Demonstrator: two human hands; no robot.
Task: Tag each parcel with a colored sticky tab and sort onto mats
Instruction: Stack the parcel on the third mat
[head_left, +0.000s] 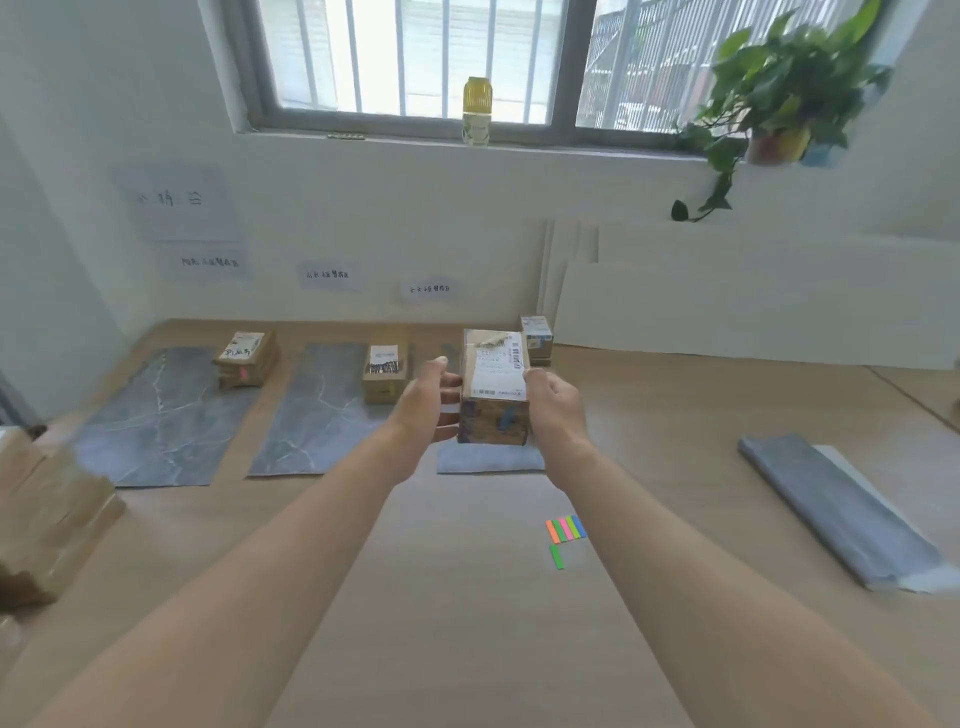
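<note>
head view — left hand (423, 410), right hand (556, 405) gripping parcel (496, 379), mat (488, 460) below

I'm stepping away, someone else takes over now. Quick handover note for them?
Left hand and right hand both grip one parcel above the right mat; a blue mark on its front may be its tab.
Sorted parcels sit on the left mat, middle mat and right mat's far end.
To do: set it down, then tag the pile at the left edge using the sticky tabs.
</note>
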